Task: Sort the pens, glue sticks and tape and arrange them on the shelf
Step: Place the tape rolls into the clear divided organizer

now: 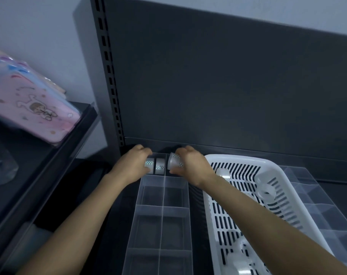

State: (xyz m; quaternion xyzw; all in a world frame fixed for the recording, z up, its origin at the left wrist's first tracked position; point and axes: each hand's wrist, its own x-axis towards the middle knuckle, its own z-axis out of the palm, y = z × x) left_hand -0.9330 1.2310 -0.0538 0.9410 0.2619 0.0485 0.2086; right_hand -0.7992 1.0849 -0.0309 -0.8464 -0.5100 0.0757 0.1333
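A clear divided organizer (162, 207) lies on the dark shelf (267, 151). In its far left compartment stand two tape rolls on edge, and my left hand (134, 165) grips the left tape roll (150, 163), with the second tape roll (160, 165) beside it. My right hand (190, 163) holds a white tape roll (173, 162) over the far right compartment. A white slotted basket (254, 205) to the right holds several more tape rolls (267, 190). No pens or glue sticks are visible.
A second clear divided tray (317, 205) lies right of the basket. The dark back panel (228, 86) rises right behind the organizer. On the left, a separate dark shelf (55, 153) carries pink packaged items (30, 104).
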